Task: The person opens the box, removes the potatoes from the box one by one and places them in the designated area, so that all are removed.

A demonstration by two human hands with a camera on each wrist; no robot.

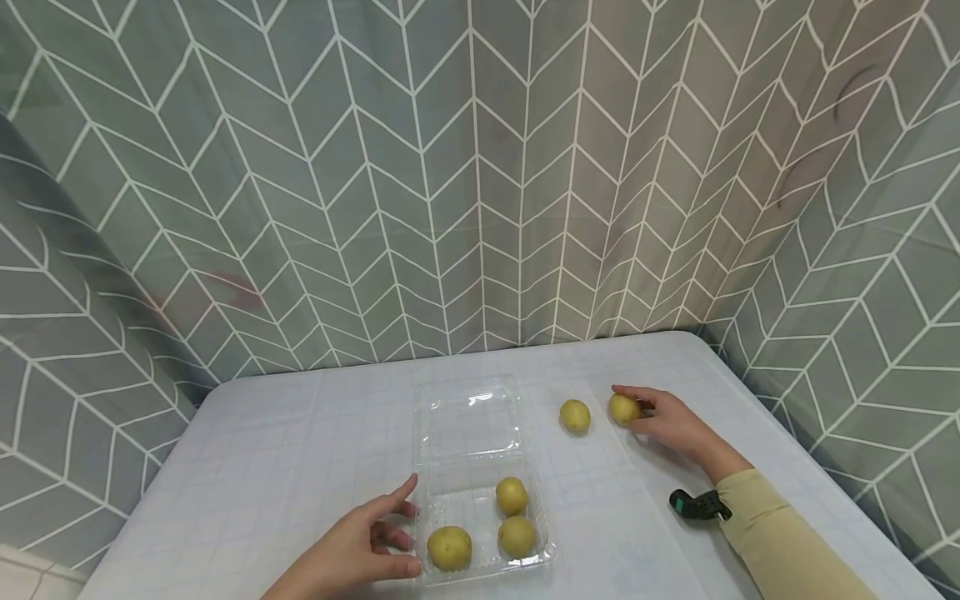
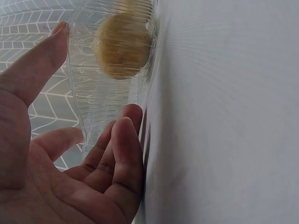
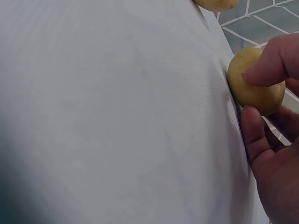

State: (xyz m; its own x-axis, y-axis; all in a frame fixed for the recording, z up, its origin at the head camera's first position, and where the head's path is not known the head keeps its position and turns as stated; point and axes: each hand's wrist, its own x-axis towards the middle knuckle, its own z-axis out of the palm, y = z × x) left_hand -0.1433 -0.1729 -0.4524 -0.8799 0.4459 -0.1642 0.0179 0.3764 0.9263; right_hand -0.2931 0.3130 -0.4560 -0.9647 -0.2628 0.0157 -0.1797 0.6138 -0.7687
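Observation:
A clear plastic clamshell box (image 1: 438, 492) lies on the table with its lid (image 1: 468, 421) folded back toward the curtain. Inside its base are three potatoes: one at the front left (image 1: 449, 548) and two at the right, one (image 1: 512, 496) behind the other (image 1: 517, 537). My left hand (image 1: 360, 537) rests at the box's left side, fingers spread, some fingertips against the rim; the left wrist view shows a potato (image 2: 122, 45) through the ribbed wall. On the right, my right hand (image 1: 675, 427) holds a potato (image 3: 250, 91) between thumb and fingers, at the tabletop.
Another loose potato (image 1: 575, 416) lies between the lid and my right hand. A white cloth (image 1: 300, 450) covers the table. Patterned grey curtains (image 1: 450, 183) hang behind it and at both sides. A black strap-like device (image 1: 697, 505) is at my right wrist.

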